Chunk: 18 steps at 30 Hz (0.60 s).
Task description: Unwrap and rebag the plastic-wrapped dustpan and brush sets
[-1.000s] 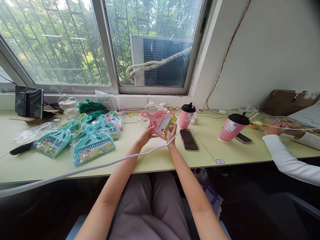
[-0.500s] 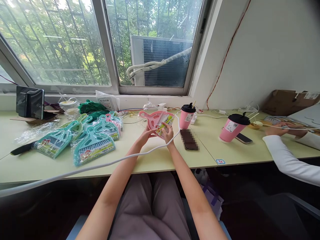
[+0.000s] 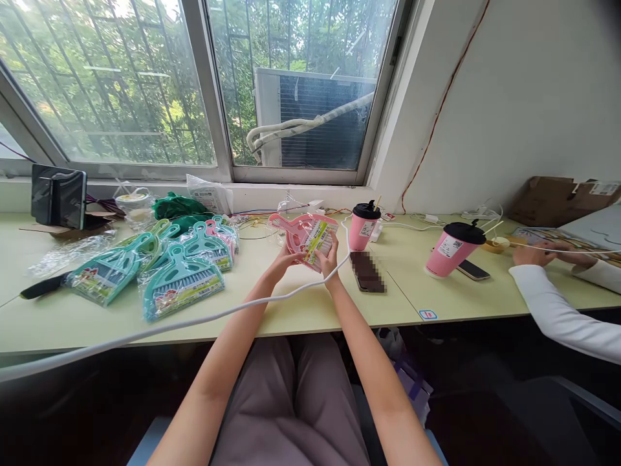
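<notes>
A pink dustpan-and-brush set with a printed label is held between both hands over the middle of the table, its handle pointed to the left; whether the table is touched by it cannot be determined. Its lower left edge is gripped by the fingers of the left hand, and its right side is gripped by those of the right hand. A white cable is seen crossing in front of the forearms. Just to the right, a dark phone, partly pixelated, is laid flat near a lidded pink cup. Farther right, a larger pink cup is placed beside a second phone. On the left, several wrapped teal sets are piled, with a black handle noted alongside and a green bundle behind. A dark-screened device is propped at the far left. At the far right, a co-worker's hands and white sleeve are observed.
</notes>
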Motion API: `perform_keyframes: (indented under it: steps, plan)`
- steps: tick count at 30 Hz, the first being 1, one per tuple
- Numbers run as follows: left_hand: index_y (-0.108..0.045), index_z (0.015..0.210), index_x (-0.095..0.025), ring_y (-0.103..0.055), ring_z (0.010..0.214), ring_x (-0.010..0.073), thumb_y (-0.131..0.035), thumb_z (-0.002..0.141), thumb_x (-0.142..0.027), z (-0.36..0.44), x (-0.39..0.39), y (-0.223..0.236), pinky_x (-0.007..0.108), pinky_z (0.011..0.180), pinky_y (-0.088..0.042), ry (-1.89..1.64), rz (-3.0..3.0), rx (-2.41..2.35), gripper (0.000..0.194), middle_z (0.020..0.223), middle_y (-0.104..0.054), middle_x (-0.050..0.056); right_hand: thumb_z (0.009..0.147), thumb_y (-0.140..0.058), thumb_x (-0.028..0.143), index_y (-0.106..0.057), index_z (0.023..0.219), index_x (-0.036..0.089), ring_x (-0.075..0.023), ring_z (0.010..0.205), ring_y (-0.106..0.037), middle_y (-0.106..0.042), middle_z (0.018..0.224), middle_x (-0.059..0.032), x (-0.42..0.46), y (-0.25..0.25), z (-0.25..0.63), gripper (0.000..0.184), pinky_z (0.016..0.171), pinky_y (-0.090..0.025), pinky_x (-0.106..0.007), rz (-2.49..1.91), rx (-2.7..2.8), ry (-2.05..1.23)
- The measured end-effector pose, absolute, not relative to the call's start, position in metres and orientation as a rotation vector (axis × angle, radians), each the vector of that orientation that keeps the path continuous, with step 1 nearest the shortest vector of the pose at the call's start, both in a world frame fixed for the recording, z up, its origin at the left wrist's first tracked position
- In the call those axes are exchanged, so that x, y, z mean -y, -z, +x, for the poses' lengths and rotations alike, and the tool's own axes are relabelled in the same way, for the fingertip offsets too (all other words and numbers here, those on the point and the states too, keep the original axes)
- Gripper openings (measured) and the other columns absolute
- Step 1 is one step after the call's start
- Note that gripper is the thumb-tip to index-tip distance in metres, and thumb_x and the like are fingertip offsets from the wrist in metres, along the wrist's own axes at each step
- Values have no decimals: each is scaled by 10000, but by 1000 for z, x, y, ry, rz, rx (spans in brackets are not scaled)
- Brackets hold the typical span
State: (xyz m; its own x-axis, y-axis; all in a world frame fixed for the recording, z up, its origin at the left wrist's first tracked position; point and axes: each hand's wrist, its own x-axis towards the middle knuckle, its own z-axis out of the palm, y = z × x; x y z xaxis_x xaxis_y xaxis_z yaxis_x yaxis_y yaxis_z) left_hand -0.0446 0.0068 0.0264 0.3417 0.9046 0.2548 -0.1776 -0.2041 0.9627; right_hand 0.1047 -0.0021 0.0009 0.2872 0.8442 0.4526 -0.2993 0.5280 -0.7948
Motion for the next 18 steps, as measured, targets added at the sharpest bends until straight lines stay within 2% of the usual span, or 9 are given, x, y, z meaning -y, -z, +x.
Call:
perform_keyframes:
  steps: [4, 7, 12, 18]
  plan:
    - [-452, 1384, -263, -612, 1134, 322, -792, 689, -334, -45, -5, -28, 432, 868, -519, -1141, 1469, -650, 777, 1273, -637, 115, 740, -675, 221, -351, 1426, 349, -203, 1187, -590, -527, 1428, -26, 1, 1, 106, 769, 1057, -481, -483, -658, 970, -896]
    - [-470, 1375, -246, -602, 1144, 340, -804, 665, -323, -45, -7, -27, 418, 834, -526, -1161, 1461, -635, 789, 1276, -634, 125, 729, -681, 224, -294, 1457, 355, -208, 1166, -612, -543, 1417, -21, -2, 3, 106, 835, 1037, -504, -471, -640, 950, -932]
    - [-451, 1392, -258, -595, 1156, 343, -839, 624, -321, -46, -13, -24, 417, 835, -525, -1160, 1428, -658, 862, 1300, -623, 120, 713, -655, 188, -348, 1441, 355, -182, 1214, -591, -567, 1398, 10, -2, 2, 106, 807, 1094, -468, -442, -578, 931, -988]
    - [-442, 1412, -264, -628, 1099, 328, -876, 589, -360, -46, -18, -18, 446, 880, -499, -1157, 1409, -611, 936, 1223, -670, 115, 703, -631, 155, -431, 1399, 338, -174, 1109, -650, -659, 1255, 12, 1, -5, 109, 748, 988, -557, -394, -560, 899, -1080]
